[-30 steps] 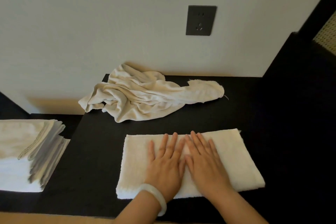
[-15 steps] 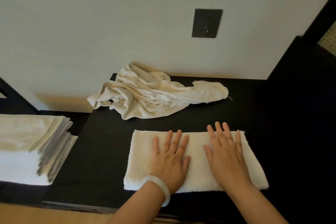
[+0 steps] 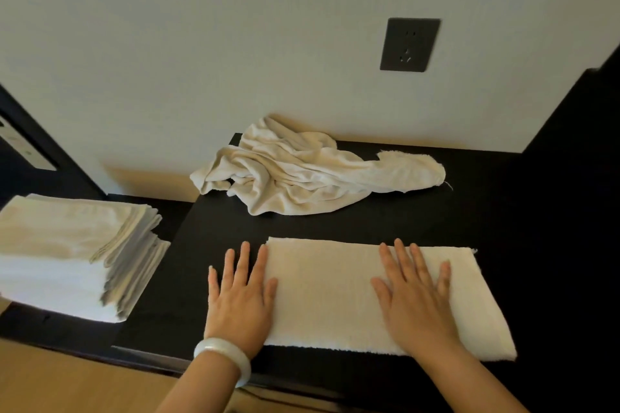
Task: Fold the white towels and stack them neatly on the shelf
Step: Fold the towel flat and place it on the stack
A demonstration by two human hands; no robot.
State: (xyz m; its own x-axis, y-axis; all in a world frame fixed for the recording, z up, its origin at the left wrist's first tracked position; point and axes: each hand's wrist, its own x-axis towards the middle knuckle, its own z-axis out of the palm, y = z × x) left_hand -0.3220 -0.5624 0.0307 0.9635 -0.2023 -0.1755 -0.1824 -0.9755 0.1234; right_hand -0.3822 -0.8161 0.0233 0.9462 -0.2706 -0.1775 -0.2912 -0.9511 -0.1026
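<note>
At far left I see the stack of folded towels on a lower dark ledge; its layered edges face the black top.

The left hand lies flat, fingers straight and slightly spread, holding nothing; it rests mostly on the black top, with its thumb side at the left end of the folded towel; a pale bracelet sits on that wrist.

The folded towel is a long, flat rectangle of nubby terry lying along the near edge.

Behind it, against the wall, lies the crumpled towel: thin, creased, cream, unfolded.

The right hand presses palm-down on the towel's right half, fingers extended, gripping nothing.

Handling, in my judgement: light, soft, limp cloth with no stiffness; it will sag if lifted from one point; terry should grip the smooth top rather than slide. I would take hold at the two corners of a short end, or support it from beneath with both palms for transfer.

A dark wall socket is set above on the right.
</note>
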